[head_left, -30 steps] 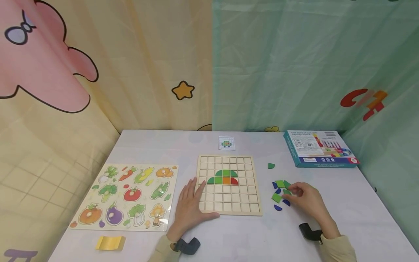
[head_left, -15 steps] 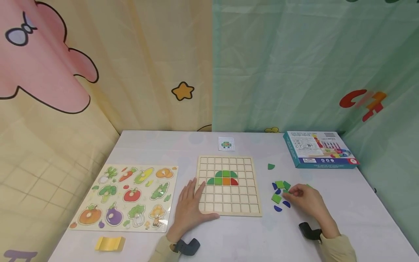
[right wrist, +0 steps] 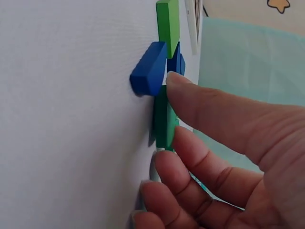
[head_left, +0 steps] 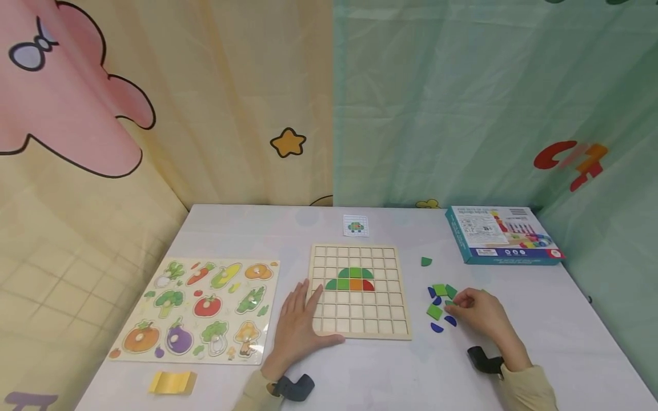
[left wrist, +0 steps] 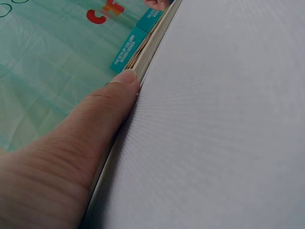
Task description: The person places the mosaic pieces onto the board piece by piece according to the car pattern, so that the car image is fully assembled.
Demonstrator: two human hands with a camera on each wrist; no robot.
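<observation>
A wooden grid board (head_left: 360,322) lies mid-table with a small dome of green, orange and red tiles (head_left: 350,279) set in it. My left hand (head_left: 300,319) rests flat and open on the board's lower left corner, and its thumb (left wrist: 95,124) lies against the board's edge (left wrist: 147,47). My right hand (head_left: 454,305) is at a loose cluster of green (head_left: 439,289) and blue (head_left: 436,327) pieces right of the board. Its thumb and forefinger (right wrist: 177,112) pinch a green piece (right wrist: 163,121) that still lies on the table, next to a blue piece (right wrist: 148,75).
A single green piece (head_left: 425,261) lies apart, nearer the back. A pattern card (head_left: 356,225) sits behind the board and a teal box (head_left: 501,234) at the back right. A vegetable puzzle (head_left: 200,308) and a yellow block (head_left: 173,381) lie at the left. Curtains close in the table.
My right hand's fingertips have crept slightly down and left onto the green piece. The left hand and the board have not moved.
</observation>
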